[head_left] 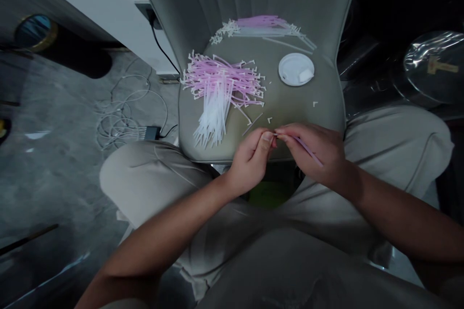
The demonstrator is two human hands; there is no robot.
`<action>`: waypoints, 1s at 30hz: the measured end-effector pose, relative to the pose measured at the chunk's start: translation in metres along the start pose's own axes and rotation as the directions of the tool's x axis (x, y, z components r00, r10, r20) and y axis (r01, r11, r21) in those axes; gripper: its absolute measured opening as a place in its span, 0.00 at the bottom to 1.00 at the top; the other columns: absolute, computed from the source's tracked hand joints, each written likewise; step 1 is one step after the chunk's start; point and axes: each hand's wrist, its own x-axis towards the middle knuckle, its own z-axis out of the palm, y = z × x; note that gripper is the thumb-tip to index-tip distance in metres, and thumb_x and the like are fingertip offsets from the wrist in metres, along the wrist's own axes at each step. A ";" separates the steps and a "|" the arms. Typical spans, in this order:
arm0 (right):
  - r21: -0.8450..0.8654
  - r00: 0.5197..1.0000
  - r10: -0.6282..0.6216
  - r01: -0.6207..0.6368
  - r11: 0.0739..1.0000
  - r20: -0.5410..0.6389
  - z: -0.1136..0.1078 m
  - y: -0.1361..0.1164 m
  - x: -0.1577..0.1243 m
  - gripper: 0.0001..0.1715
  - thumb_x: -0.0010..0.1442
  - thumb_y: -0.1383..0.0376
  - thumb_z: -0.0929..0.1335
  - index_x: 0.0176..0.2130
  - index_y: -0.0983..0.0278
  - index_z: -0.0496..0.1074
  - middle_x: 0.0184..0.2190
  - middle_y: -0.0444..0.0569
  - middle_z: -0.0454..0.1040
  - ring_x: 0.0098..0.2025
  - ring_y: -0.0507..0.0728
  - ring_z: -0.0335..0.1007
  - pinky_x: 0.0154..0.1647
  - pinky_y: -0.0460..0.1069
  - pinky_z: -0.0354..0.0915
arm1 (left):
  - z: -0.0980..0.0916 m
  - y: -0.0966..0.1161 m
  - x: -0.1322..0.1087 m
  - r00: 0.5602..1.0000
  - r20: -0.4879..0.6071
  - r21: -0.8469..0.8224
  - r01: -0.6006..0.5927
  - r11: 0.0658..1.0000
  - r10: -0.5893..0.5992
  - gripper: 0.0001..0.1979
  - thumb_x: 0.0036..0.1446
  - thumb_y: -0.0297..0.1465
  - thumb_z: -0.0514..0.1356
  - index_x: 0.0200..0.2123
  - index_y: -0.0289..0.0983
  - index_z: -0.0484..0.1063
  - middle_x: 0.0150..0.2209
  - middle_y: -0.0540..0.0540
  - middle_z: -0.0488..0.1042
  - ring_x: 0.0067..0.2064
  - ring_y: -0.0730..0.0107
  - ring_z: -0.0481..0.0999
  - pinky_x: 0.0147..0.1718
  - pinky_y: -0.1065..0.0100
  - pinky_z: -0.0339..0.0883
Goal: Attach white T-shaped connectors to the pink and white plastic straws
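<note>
At the front edge of the chair seat, my right hand [313, 147] pinches a thin pink plastic tube [308, 150], its free end slanting back across the hand. The fingertips of my left hand [255, 154] are closed and meet those of the right. A small pale tip shows between them, but what the left fingers grip is mostly hidden. Just beyond the hands lie a small white L-shaped connector [269, 120] and a loose thin tube [253, 124]. A large heap of pink tubes [223, 75] with white end pieces sits on the left, over a bundle of white tubes [213, 120].
Farther back on the grey chair seat [253, 48] are more pink tubes [263, 21] and a round white lid [296, 68]. Another connector [315, 104] lies to the right. Tangled cables [126, 106] spread over the floor at left. A shiny round lidded container [435, 67] stands at right.
</note>
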 end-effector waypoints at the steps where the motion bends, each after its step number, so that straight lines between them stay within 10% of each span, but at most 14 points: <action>1: -0.001 1.000 0.003 -0.003 1.000 0.002 0.000 0.000 0.000 0.06 0.64 0.70 0.66 0.41 0.64 0.73 0.34 0.46 0.80 0.36 0.52 0.77 0.40 0.46 0.70 | 0.000 0.000 0.000 1.000 0.000 0.000 0.003 1.000 -0.003 0.17 0.68 0.42 0.50 0.31 0.38 0.64 0.23 0.54 0.57 0.24 0.77 0.57 0.23 0.72 0.54; 30: 0.050 1.000 0.028 -0.028 0.998 -0.005 0.000 0.002 0.000 0.06 0.64 0.69 0.66 0.40 0.63 0.74 0.34 0.46 0.81 0.37 0.53 0.78 0.40 0.47 0.71 | -0.001 0.002 0.000 1.000 -0.001 0.019 -0.021 1.000 0.021 0.17 0.68 0.42 0.50 0.31 0.37 0.64 0.23 0.54 0.57 0.24 0.78 0.57 0.23 0.72 0.55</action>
